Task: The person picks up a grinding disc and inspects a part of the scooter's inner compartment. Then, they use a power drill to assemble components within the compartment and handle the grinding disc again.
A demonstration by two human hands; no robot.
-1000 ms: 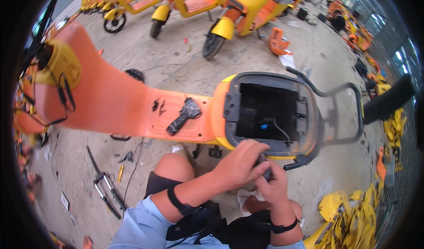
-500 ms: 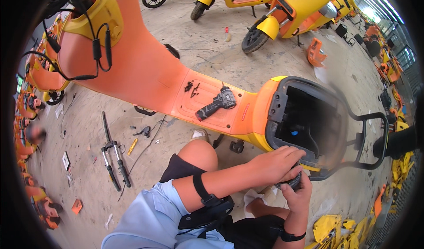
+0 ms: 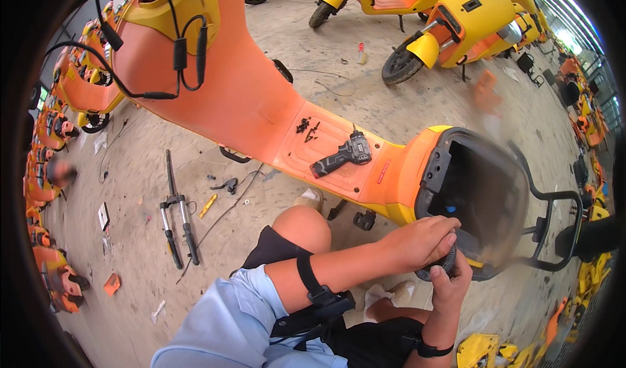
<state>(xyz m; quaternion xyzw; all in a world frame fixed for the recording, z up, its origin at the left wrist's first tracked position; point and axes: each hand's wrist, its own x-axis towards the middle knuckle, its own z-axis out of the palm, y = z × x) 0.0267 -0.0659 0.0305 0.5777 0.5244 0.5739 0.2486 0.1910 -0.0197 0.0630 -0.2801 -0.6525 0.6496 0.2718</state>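
A black ribbed, rounded piece (image 3: pixel 447 260) is held between my two hands, beside the near rim of the scooter's open seat compartment (image 3: pixel 427 195). My left hand (image 3: pixel 420 244) reaches across from the left, fingers closed over the piece from above. Below it, my right hand (image 3: pixel 452 282) grips the same piece with thumb and fingers. Much of the piece is hidden, so its exact kind cannot be told. The orange and yellow scooter (image 3: pixel 261 130) stands before me. On its footboard lie a cordless drill (image 3: pixel 345 155) and several dark screws (image 3: pixel 303 126).
On the floor to the left lie a front fork (image 3: pixel 177 208), a brake lever (image 3: pixel 226 185) and a yellow-handled tool (image 3: pixel 208 205). A black rear rack (image 3: pixel 574 228) juts out at right. Yellow panels (image 3: pixel 479 350) lie at lower right. More scooters (image 3: pixel 450 29) stand behind.
The view has shifted, so the scooter and floor items sit farther right and lower. Both hands keep hold of the black ribbed piece.
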